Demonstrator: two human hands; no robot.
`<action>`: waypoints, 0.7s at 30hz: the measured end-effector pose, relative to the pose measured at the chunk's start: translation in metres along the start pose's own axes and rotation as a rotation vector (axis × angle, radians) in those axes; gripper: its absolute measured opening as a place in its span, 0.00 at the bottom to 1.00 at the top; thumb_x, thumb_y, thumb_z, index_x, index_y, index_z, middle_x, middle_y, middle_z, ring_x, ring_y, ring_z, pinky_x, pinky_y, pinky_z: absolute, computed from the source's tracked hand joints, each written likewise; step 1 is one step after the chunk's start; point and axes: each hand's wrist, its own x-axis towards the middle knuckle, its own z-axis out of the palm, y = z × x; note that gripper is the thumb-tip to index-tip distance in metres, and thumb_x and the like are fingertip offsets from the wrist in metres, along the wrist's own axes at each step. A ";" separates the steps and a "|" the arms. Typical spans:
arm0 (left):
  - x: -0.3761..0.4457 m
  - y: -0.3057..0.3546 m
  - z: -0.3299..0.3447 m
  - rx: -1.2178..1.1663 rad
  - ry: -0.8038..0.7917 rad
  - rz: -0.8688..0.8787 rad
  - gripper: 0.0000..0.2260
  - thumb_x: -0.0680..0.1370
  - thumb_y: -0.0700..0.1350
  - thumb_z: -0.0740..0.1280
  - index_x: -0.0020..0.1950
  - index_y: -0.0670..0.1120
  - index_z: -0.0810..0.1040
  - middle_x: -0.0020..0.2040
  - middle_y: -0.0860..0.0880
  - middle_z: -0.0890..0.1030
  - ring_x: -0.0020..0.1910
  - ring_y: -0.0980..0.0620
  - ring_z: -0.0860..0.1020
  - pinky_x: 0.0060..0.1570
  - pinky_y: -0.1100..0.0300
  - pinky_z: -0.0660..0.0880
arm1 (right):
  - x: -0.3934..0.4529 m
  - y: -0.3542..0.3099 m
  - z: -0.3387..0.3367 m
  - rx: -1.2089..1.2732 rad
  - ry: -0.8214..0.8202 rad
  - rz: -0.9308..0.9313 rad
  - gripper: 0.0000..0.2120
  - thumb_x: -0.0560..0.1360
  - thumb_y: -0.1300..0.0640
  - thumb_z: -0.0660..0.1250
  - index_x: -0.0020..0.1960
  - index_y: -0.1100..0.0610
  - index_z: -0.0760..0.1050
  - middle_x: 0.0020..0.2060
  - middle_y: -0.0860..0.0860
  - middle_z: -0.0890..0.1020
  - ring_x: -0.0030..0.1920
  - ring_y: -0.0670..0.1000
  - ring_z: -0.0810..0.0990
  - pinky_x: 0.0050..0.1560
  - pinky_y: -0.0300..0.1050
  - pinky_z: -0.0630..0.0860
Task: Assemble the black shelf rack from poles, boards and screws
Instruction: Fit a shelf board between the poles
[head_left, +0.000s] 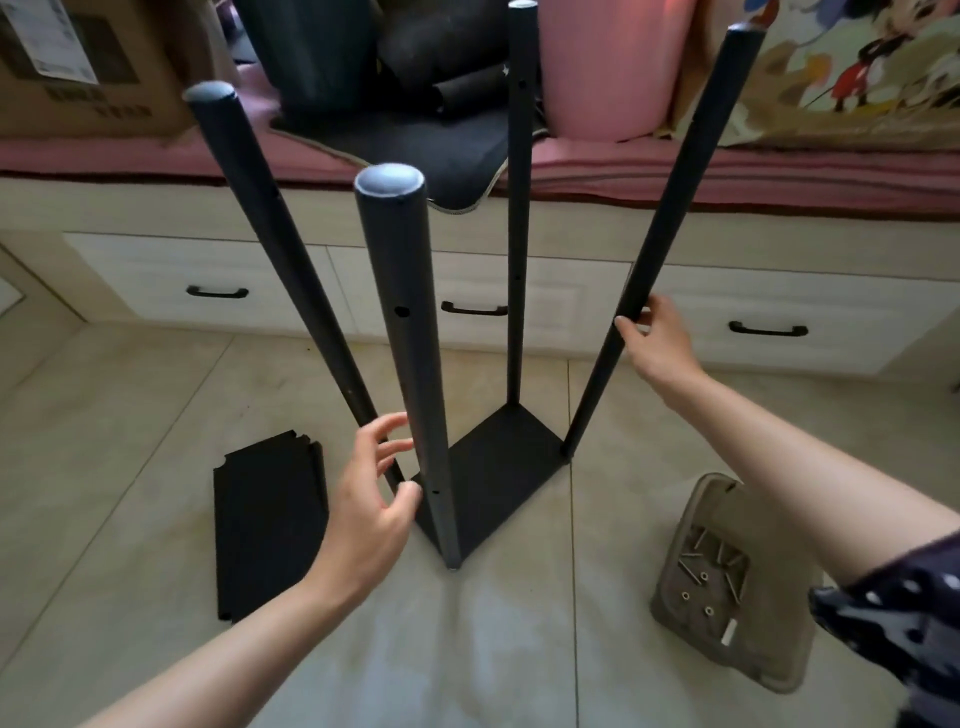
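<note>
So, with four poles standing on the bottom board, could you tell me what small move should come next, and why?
Probably steady the frame, then reach for the loose board on the floor. The right hand grips the right pole, the left hand is open by the near pole, and all the poles splay outward above the bottom board, so a second shelf seems due.

A home bedroom: cushioned window seat (779, 171) over drawers (208, 280), tiled floor (130, 415)
</note>
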 end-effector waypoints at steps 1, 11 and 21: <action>-0.004 0.002 0.005 0.001 -0.057 0.002 0.28 0.79 0.37 0.67 0.67 0.68 0.66 0.61 0.68 0.75 0.64 0.68 0.73 0.59 0.73 0.71 | 0.000 0.002 0.001 0.000 0.008 -0.010 0.17 0.81 0.59 0.63 0.69 0.59 0.67 0.63 0.55 0.76 0.62 0.53 0.76 0.55 0.43 0.72; -0.020 0.013 0.008 -0.079 -0.029 0.004 0.11 0.79 0.38 0.70 0.58 0.50 0.77 0.51 0.54 0.82 0.54 0.58 0.81 0.53 0.67 0.77 | -0.039 0.018 -0.017 0.041 0.064 -0.007 0.16 0.81 0.59 0.63 0.69 0.58 0.68 0.59 0.55 0.76 0.60 0.56 0.77 0.61 0.57 0.77; -0.040 0.009 -0.029 0.052 0.059 0.035 0.15 0.78 0.35 0.71 0.59 0.50 0.74 0.51 0.53 0.82 0.53 0.59 0.81 0.49 0.71 0.76 | -0.132 0.031 -0.041 0.034 0.067 -0.081 0.14 0.79 0.61 0.66 0.63 0.57 0.69 0.47 0.46 0.76 0.55 0.52 0.79 0.53 0.59 0.81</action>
